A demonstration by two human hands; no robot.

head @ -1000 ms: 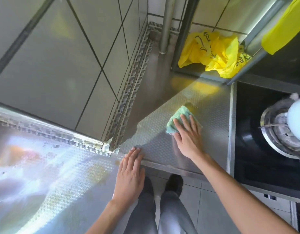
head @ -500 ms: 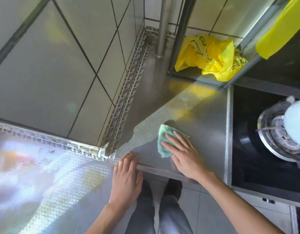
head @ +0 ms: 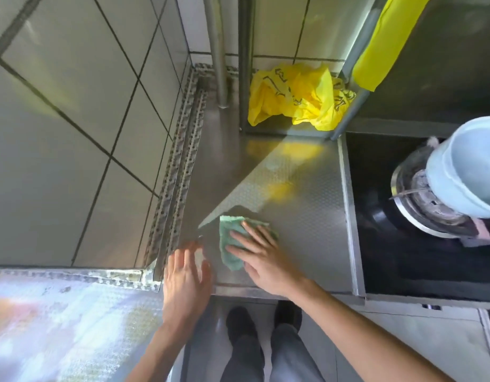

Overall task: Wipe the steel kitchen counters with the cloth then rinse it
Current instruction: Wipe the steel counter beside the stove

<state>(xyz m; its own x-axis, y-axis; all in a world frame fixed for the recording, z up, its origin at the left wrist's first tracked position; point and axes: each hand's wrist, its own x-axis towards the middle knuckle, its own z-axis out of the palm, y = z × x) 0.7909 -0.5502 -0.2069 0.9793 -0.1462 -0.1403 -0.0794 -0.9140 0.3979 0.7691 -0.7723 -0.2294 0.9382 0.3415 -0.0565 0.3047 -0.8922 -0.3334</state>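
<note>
From the head camera, looking straight down: the right hand (head: 261,260) lies flat on the green cloth (head: 231,244), fingers straight and spread, pressing it onto the steel bench (head: 307,216). Nothing is pinched or clenched there; the palm does the work. The cloth sits near the front edge of the bench, at about 6 o'clock from the yellow bag (head: 296,97) tucked away at the back under the shelf frame. The left hand (head: 184,277) is at 9 o'clock from the cloth, just beside it, fingers relaxed and released, holding nothing; it is blurred, so whether it touches the bench edge cannot be told.

The cloth looks soft and limp, bunched into folds under the fingers, probably light and a bit damp. It should slide easily on the patterned steel and will crumple rather than resist, so a flat palm suits the wiping. For the rinse, gathering it from the middle into a fist looks the safest hold.

At 3 o'clock from the cloth, well apart, a pale pot (head: 464,166) stands on the burner (head: 420,199) of the black stove (head: 376,244). A yellow strip (head: 387,42) hangs at the upper right.

Writing: dark marks show on the yellow bag, but the crumpling makes them unreadable. No brand can be made out.
</note>
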